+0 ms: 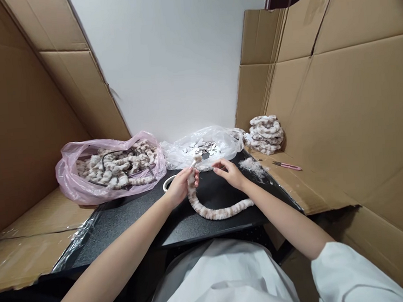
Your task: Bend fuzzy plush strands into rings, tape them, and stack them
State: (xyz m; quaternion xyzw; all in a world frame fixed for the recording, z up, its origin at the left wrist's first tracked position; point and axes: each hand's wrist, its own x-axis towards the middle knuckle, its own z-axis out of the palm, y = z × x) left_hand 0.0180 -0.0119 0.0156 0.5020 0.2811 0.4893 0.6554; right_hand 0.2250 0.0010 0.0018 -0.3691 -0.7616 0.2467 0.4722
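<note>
Black table, furry strip curving near its front edge, tip pinched in left hand; right hand loose, empty. Looks mid-piece; can't tell if the stack past the right edge is done.

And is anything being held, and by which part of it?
The left hand holds the furry strip near its upper end; the right hand holds nothing visible.

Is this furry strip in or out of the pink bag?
Out: your left hand holds the strip near one end, and the rest in view curves over the table, apart from the bag.
</note>
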